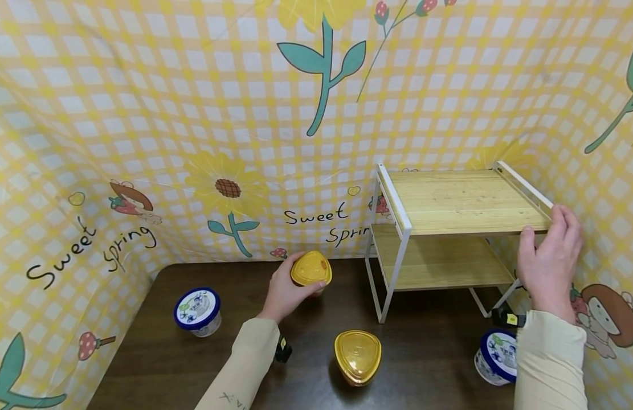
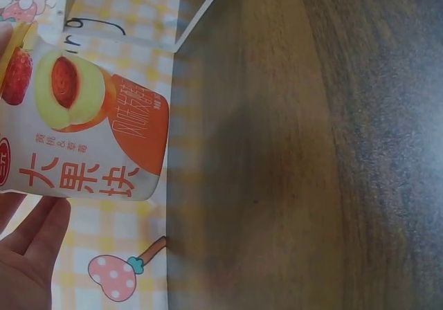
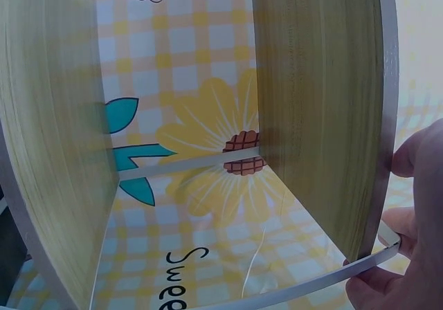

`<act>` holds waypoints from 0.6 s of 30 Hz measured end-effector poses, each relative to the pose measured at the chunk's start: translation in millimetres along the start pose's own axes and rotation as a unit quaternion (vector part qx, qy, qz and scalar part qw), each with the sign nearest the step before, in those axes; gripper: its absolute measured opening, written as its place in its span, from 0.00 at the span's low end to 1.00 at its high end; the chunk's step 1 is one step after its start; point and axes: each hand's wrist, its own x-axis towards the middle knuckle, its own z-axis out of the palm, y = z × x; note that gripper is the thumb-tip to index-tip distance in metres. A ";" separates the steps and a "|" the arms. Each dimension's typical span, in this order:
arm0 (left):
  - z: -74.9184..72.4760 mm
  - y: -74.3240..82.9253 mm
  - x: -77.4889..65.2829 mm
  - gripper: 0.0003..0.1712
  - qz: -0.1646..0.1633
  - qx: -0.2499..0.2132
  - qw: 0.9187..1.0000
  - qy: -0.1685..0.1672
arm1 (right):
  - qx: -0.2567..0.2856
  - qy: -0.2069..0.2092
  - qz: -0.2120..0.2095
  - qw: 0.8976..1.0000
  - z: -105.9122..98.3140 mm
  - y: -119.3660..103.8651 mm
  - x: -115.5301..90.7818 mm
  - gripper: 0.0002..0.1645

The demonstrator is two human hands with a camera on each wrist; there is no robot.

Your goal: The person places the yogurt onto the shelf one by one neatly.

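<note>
My left hand [image 1: 286, 291] grips a yogurt cup [image 1: 311, 267] with a gold, rounded-triangle lid, over the back of the dark table. Its side [image 2: 90, 120] in the left wrist view shows a halved peach, a strawberry and orange print. At the right, my right hand [image 1: 552, 265] holds the front right corner of a two-tier shelf rack [image 1: 465, 199] with wood-look boards and a white frame. The right wrist view shows the fingers [image 3: 415, 161] at the edge of a board [image 3: 322, 109] and around the white rail. A second gold-lidded cup [image 1: 358, 356] stands nearer the front.
A blue-lidded tub [image 1: 197, 310] stands on the table [image 1: 147, 353] at the left. Another blue-lidded tub [image 1: 495, 359] is at the right, partly behind the right sleeve. Yellow checked cloth [image 1: 234, 102] hangs close around the back and sides.
</note>
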 end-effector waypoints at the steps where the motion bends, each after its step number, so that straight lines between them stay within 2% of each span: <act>1: -0.1 0.8 0.0 0.54 0.002 0.001 1.000 0.000 | 0.001 0.000 0.000 1.000 0.0 -0.2 0.0 0.39; 18: -3.7 12.7 -1.0 0.53 0.026 -0.008 1.000 -0.006 | 0.002 -0.003 0.006 1.000 -1.7 -0.9 -0.5 0.38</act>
